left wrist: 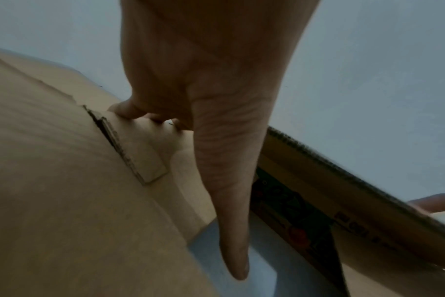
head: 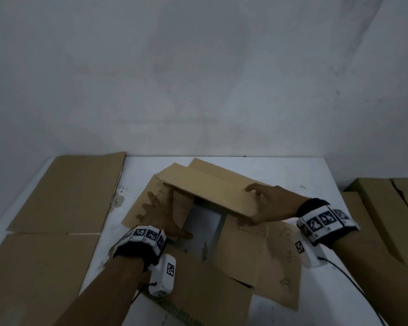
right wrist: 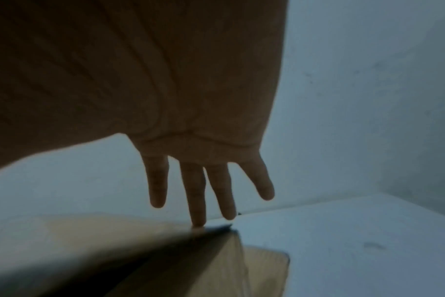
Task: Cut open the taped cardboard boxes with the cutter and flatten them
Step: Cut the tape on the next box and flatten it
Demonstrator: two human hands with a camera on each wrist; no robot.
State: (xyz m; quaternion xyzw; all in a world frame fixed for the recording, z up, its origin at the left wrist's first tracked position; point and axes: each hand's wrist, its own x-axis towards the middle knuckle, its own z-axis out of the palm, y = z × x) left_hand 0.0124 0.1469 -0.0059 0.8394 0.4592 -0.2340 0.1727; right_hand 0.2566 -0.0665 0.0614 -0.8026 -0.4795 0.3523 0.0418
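An opened brown cardboard box lies on the white table with its flaps spread out. One long panel stands raised across the far side, with bare table showing under it. My left hand presses flat, fingers spread, on the left flap; its thumb points down into the gap. My right hand rests over the right end of the raised panel. The fingers are straight and the middle fingertip touches the cardboard. The thumb lies at the panel's near edge. No cutter is in view.
Flattened cardboard sheets cover the left side of the table, reaching the near edge. More brown boxes stand at the right. A grey wall closes the far side.
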